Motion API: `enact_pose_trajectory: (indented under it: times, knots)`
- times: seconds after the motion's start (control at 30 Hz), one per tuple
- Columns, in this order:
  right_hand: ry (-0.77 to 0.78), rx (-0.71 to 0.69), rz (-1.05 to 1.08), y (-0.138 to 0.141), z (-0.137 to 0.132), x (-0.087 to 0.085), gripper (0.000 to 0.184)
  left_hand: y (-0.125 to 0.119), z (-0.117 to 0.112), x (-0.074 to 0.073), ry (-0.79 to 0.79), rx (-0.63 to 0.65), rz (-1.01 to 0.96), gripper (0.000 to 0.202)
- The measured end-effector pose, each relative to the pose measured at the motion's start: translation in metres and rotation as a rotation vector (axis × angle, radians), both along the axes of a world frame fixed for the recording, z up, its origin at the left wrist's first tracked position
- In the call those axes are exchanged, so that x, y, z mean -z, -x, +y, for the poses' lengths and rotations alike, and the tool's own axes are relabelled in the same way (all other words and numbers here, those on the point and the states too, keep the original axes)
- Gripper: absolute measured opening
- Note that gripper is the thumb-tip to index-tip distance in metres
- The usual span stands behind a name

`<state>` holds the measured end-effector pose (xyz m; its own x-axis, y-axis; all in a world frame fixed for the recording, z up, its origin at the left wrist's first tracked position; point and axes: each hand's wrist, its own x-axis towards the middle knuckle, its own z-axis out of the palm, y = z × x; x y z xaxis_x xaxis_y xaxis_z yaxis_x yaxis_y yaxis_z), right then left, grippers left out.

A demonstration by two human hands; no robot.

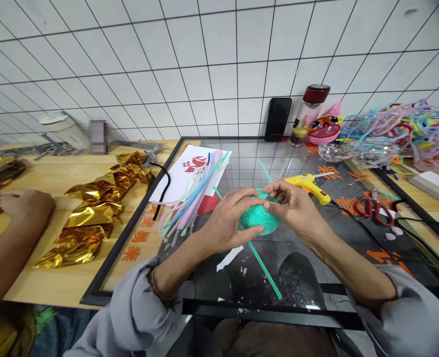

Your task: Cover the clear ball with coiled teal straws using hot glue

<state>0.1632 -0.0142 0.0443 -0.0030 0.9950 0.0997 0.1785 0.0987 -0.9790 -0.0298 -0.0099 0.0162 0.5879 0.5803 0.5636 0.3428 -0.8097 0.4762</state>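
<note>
My left hand (230, 220) curls round the near side of a green coil of wound tubing (259, 218), thumb under it. On the coil's top right edge my right hand (293, 204) pinches with fingertips together. A loose green straw (264, 270) runs from the coil toward me across the glass-topped table (242, 153). Another short green end sticks up behind the coil.
A yellow glue gun (309, 184) lies just behind my right hand, its black cord trailing right past red scissors (371, 208). Pastel straws (193, 196) lie on white paper to the left. Gold foil pieces (93, 208) and another person's hand (26, 208) are far left. Coloured tubing is heaped at back right.
</note>
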Motion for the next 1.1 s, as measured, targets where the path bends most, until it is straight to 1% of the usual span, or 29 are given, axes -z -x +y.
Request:
enact_pose_trajectory:
  times: [0.17,0.43,0.67,0.8,0.93,1.03,1.1]
  knots:
    - [-0.021,-0.044,-0.005,-0.002,0.0,0.001,0.031,0.002,0.001,0.0,-0.018,-0.011,-0.001,0.047]
    - [-0.038,-0.074,0.007,-0.005,0.002,0.005,0.033,0.003,0.002,0.001,0.018,-0.011,-0.008,0.047]
    - [-0.215,-0.047,-0.151,-0.009,0.002,0.007,0.026,0.003,0.001,-0.001,0.026,-0.026,0.002,0.045]
    - [-0.233,-0.114,-0.183,-0.013,0.004,0.004,0.023,0.003,-0.001,-0.004,0.0,-0.027,0.017,0.043]
    - [-0.205,-0.189,-0.162,-0.018,0.006,0.0,0.026,0.003,0.0,-0.004,-0.038,-0.03,0.038,0.042]
    - [-0.12,-0.227,-0.081,-0.019,0.007,-0.002,0.029,0.003,0.001,-0.002,-0.06,-0.027,0.035,0.042]
    - [-0.075,-0.227,-0.025,-0.02,0.006,-0.003,0.031,0.004,0.001,-0.001,-0.075,-0.023,0.032,0.043]
